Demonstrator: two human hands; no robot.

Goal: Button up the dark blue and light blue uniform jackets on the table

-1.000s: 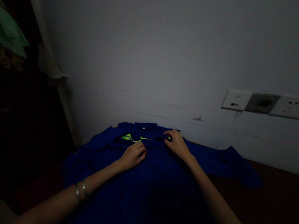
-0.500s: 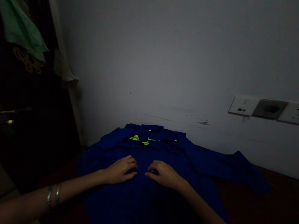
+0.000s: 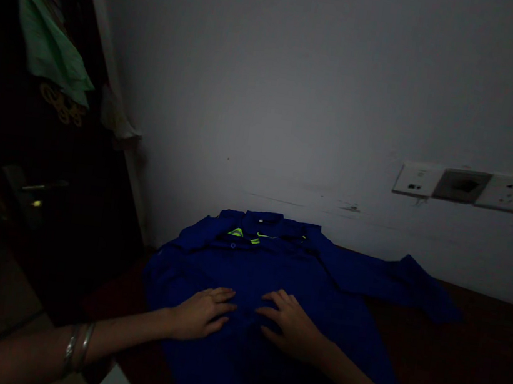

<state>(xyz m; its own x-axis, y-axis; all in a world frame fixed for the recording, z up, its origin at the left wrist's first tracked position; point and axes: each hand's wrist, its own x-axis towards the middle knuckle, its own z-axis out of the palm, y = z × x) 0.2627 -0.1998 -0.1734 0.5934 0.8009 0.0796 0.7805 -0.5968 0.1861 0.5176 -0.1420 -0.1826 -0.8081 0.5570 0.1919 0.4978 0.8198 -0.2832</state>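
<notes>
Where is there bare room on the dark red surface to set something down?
The surface looks bare to the right of the blue shirt, below its stretched sleeve, though darkness could hide small things. It is crowded in the middle, where the shirt spreads under the left hand and right hand.

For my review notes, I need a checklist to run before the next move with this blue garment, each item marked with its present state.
1. Left hand not gripping, fingers spread over the garment: ok.
2. Right hand likewise spread, nothing seen in its grasp: ok.
3. Collar at the far end, by the wall: ok.
4. Sleeve on the right lying straight: not ok, it bends toward its end.
5. Lower front smooth: cannot tell, too dark.
</notes>
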